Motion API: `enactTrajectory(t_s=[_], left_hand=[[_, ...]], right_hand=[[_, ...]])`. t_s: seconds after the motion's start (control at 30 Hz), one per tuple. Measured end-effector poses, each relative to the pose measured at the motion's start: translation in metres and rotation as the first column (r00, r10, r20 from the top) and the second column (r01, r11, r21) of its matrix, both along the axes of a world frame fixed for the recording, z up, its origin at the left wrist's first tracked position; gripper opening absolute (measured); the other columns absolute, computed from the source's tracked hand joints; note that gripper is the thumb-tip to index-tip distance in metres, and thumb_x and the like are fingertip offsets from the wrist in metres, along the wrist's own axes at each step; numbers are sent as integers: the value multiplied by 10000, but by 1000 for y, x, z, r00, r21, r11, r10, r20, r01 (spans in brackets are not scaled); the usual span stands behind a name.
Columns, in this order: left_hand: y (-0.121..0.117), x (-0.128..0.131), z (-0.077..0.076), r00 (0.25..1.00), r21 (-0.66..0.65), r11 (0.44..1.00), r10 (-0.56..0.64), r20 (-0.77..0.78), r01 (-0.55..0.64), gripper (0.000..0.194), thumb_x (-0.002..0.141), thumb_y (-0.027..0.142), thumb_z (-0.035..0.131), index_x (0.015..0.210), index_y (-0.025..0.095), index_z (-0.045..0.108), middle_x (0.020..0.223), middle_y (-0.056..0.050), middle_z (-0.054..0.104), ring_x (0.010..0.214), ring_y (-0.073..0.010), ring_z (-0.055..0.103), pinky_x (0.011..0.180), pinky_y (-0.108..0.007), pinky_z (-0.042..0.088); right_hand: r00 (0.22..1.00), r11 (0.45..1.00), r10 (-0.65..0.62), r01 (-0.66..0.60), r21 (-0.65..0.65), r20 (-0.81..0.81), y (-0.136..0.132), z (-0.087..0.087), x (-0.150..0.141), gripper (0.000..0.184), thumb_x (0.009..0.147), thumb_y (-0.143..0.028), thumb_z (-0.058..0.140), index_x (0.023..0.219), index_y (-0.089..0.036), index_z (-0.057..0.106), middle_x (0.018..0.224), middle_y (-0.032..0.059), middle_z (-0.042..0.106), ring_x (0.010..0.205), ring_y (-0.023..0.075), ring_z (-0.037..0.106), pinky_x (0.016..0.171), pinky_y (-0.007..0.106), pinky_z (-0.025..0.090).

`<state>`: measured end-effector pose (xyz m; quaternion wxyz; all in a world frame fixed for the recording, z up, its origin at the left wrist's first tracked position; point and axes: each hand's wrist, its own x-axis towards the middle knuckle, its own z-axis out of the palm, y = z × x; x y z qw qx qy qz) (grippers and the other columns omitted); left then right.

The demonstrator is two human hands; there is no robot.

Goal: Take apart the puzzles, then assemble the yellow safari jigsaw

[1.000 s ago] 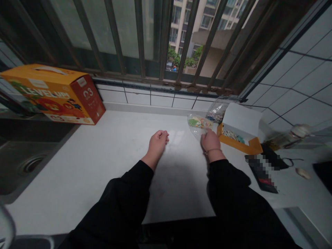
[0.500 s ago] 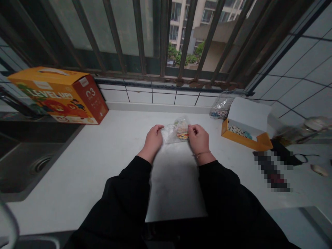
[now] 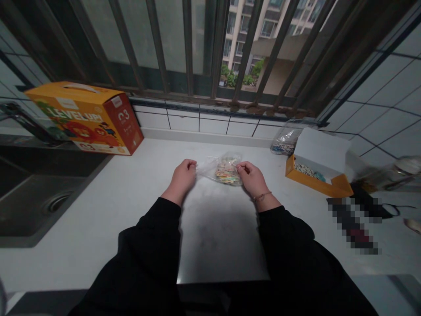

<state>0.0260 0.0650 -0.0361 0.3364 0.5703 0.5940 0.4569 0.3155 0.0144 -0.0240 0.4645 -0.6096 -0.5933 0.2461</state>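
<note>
I held a clear plastic bag [image 3: 223, 171] of multicoloured pieces just above the white countertop [image 3: 98, 228], centred before me. My left hand [image 3: 183, 177] and right hand [image 3: 251, 177] each had fingers clamped on an opposite edge of the film. I judged the step in hand as handling this bag; the next move called for both pinches staying firm.

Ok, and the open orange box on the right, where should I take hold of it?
Grip the orange base's long front wall from your side: it faces you, while the white lid stands raised at the back and looks flimsier.
</note>
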Motion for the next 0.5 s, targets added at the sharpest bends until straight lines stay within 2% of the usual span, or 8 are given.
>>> enactTrajectory(t_s=[0.1,0.23,0.3,0.37,0.4,0.5], left_hand=[[4,-7,-4,999,-11,1000,18,49,-17,143,964,249,637,1005,247,773,1054,-111,808,937,-297,727,947,-450,565],[8,-7,-9,997,-46,999,3,81,1,215,1028,302,562,1058,238,765,1052,-110,803,801,-263,714,840,-428,581],[8,-5,-8,997,-39,999,1,72,2,206,1036,316,578,1052,241,770,1059,-106,806,828,-264,718,888,-433,581],[6,-2,-4,999,-10,1000,-7,39,7,185,1034,318,609,1048,245,778,1065,-103,812,923,-282,730,969,-441,569],[4,-1,-1,1000,12,1000,-18,16,17,175,1032,312,621,1051,246,781,1071,-102,815,980,-293,732,1003,-442,560],[-3,5,8,995,70,995,-72,-62,77,163,1030,270,622,1061,237,779,1113,-107,820,1088,-312,728,1051,-447,542]], right_hand=[[997,968,-61,71,241,-50,-11,16,-11,374,1042,-582,615,1050,-225,725,998,72,788,943,247,719,904,388,582],[956,787,-280,284,547,-93,-24,35,-14,336,1114,-552,562,1131,-242,691,1115,95,750,1104,270,716,1029,451,580],[940,708,-329,307,636,-87,-26,39,-10,303,1121,-525,569,1102,-247,686,1119,96,722,1140,275,699,1064,472,565],[931,665,-352,318,676,-92,-25,40,-4,291,1122,-511,572,1070,-245,678,1099,93,700,1128,274,689,1059,477,560],[933,673,-347,315,669,-90,-24,39,-2,294,1124,-511,569,1070,-243,678,1084,89,697,1098,270,691,1035,470,567],[971,802,-238,181,570,27,-24,39,1,310,1121,-522,571,1085,-241,698,1040,75,723,984,250,701,929,432,590]])
